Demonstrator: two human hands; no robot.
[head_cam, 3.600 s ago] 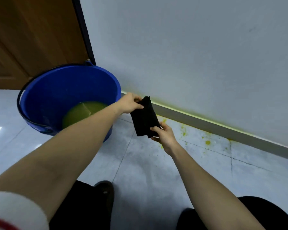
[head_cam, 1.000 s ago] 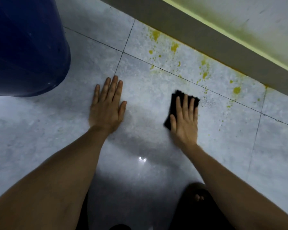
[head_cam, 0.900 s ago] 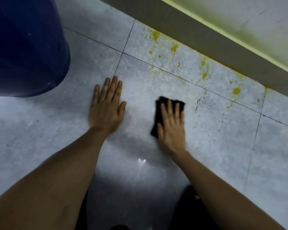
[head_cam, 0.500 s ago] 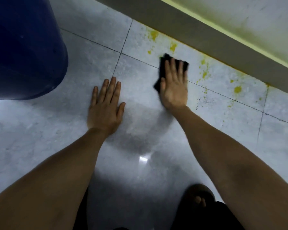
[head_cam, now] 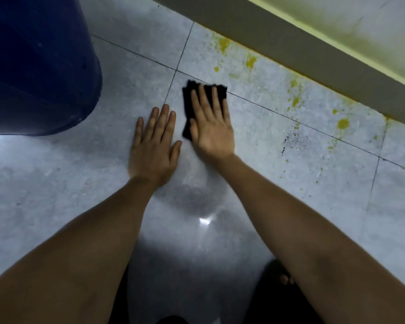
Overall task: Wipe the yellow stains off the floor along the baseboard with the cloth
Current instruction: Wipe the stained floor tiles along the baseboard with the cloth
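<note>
Pale grey marbled floor tiles [head_cam: 267, 183], dark grout lines, a grey baseboard [head_cam: 313, 54] running diagonally across the top right under a yellow-tinged wall [head_cam: 372, 26]. Yellow stains [head_cam: 343, 123] scattered on the tiles along the baseboard, from near the top centre down toward the right. Blue bucket [head_cam: 38, 66] standing at top left. Left hand [head_cam: 153, 146] flat on the floor, palm down, fingers spread open, holding nothing. Right hand [head_cam: 212, 122] just beside it, also flat and open, fingers extended, pressing down on a black cloth [head_cam: 189, 94]. Cloth lying on the tile by a grout-line crossing, short of the nearest stains. Bare toes [head_cam: 287, 279] at bottom right.
</note>
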